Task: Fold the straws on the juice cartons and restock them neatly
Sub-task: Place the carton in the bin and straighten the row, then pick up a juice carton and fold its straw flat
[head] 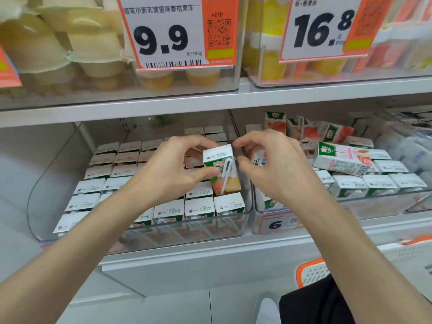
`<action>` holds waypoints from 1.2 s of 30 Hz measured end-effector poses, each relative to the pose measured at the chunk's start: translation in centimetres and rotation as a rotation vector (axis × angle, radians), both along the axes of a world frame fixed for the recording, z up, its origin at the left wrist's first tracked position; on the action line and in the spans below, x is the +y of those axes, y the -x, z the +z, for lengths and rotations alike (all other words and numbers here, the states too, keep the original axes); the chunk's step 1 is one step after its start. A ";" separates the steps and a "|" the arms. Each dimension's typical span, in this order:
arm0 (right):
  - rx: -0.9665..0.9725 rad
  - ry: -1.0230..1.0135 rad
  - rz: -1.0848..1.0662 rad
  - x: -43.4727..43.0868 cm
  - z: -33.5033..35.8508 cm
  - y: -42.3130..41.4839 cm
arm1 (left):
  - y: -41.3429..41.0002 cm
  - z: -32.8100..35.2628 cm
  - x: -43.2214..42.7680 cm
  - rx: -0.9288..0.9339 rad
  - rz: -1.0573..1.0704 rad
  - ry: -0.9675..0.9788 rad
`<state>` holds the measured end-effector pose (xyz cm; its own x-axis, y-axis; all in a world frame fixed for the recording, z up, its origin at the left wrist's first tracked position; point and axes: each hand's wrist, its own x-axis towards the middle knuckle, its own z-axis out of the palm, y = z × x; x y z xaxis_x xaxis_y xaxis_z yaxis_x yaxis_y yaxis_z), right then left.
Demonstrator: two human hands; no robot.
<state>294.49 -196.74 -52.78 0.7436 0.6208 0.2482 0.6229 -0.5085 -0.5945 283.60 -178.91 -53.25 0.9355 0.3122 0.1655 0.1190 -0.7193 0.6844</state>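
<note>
My left hand [174,168] grips a small juice carton [222,169] with a white top and fruit print, held tilted above the left clear bin [187,228]. A white wrapped straw [226,175] runs down the carton's front face. My right hand [268,164] hovers just right of the carton with curled thumb and fingers, close to the carton's upper right corner; whether it touches the carton or holds anything I cannot tell. Below, the bin holds several upright cartons [199,208] in tidy rows.
The right clear bin [350,204] holds upright cartons and several loose ones lying on top, such as a pink carton [343,159]. Jelly cups and price signs [168,36] fill the shelf above. An orange-rimmed white basket [313,272] sits at lower right.
</note>
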 end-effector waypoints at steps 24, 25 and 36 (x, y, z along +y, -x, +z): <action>-0.015 0.022 0.023 0.0 -0.5 -0.3 | 0.5 -5.1 -0.7 0.056 -0.111 -0.313; -0.019 0.025 0.024 0.0 -0.5 -0.3 | 0.7 -5.2 -0.7 0.058 -0.119 -0.295; -0.051 0.112 0.091 0.3 -0.8 0.3 | 2.3 -2.2 3.7 0.274 -0.076 -0.370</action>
